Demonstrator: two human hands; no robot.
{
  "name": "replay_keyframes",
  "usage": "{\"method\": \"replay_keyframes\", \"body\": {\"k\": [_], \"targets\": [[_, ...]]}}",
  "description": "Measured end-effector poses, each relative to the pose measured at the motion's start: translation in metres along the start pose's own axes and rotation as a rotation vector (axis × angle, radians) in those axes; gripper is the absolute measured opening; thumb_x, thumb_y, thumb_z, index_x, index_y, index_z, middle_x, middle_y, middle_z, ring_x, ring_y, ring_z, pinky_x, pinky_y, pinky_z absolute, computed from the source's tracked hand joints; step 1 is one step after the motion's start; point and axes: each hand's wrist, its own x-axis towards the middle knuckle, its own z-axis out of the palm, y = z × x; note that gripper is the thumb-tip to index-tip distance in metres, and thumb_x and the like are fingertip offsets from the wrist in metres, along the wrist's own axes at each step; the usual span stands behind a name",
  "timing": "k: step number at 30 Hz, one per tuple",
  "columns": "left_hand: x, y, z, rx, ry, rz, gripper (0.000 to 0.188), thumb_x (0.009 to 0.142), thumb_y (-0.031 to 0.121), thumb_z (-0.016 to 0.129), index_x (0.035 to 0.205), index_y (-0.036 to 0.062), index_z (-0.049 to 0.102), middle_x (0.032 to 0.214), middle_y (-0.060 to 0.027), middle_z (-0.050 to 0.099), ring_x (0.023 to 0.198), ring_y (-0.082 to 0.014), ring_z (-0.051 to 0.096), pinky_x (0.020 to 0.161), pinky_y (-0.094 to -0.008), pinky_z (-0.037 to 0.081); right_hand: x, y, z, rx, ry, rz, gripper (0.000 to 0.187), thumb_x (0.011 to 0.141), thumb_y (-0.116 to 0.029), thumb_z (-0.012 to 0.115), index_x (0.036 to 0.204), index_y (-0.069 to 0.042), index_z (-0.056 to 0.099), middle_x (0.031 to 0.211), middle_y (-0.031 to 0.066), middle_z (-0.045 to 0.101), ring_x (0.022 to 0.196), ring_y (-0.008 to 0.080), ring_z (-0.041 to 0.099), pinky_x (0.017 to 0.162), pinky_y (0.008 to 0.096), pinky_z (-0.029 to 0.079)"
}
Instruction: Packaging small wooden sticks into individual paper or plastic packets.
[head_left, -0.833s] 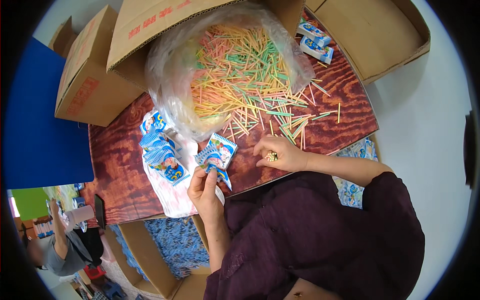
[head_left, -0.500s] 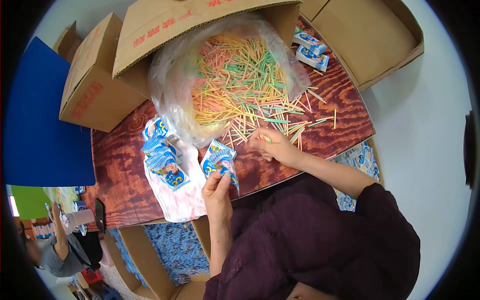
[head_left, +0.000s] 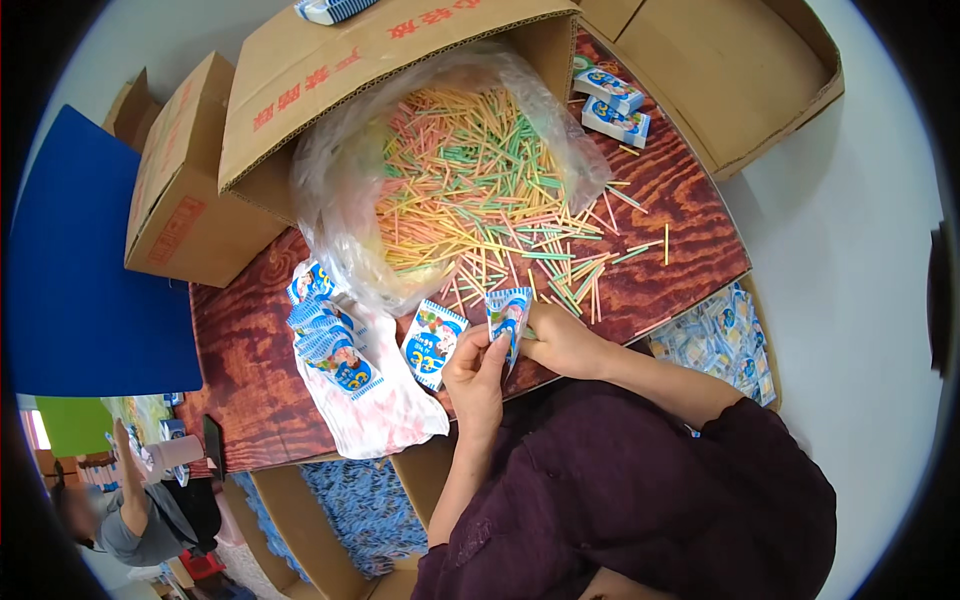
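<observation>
My left hand [head_left: 476,380] pinches a small blue-and-white packet [head_left: 508,318] upright above the table's near edge. My right hand [head_left: 565,342] is closed right beside it, its fingertips partly hidden behind the packet; what they hold, I cannot make out. Another packet [head_left: 433,345] lies flat on the table left of my hands. Farther left, several overlapping packets [head_left: 335,345] rest on a white, pink-stained cloth [head_left: 385,415]. Beyond my hands, thin pink, yellow and green sticks [head_left: 470,180] spill from a clear plastic bag [head_left: 335,200] onto the table.
The bag sits in a tipped cardboard box [head_left: 400,70]. Small boxes [head_left: 615,122] stand at the far right of the red-brown table [head_left: 690,210]. Below the near edge are a carton of filled packets [head_left: 715,340] and a carton of blue wrappers [head_left: 360,510]. A person [head_left: 150,515] works at far left.
My right hand has come from the loose sticks to the packet. My left hand has lifted its packet up and to the right, leaving another one lying flat.
</observation>
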Motion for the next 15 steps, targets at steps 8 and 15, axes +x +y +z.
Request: {"method": "replay_keyframes", "body": {"k": [8, 15], "targets": [[0.022, 0.031, -0.003, -0.04, -0.03, -0.057, 0.008, 0.088, 0.001, 0.064, 0.095, -0.002, 0.067, 0.094, -0.002, 0.066, 0.08, -0.0054, 0.057, 0.071, -0.019, 0.045, 0.007, 0.016, 0.001, 0.284, 0.072, -0.103, 0.029, 0.091, -0.014, 0.06, 0.116, -0.002, 0.054, 0.104, 0.0155, 0.064, 0.1, 0.0274, 0.063, 0.087, 0.0353, 0.047], [0.015, 0.017, 0.003, 0.272, -0.074, 0.074, 0.006, 0.087, 0.0, 0.064, 0.09, -0.005, 0.066, 0.092, -0.0053, 0.066, 0.078, -0.0066, 0.055, 0.069, -0.0209, 0.044, 0.005, 0.009, -0.002, 0.056, 0.001, -0.037, 0.037, 0.087, -0.001, 0.054, 0.124, 0.0, 0.052, 0.128, 0.0166, 0.055, 0.114, 0.0271, 0.057, 0.097, 0.0362, 0.042]]}}
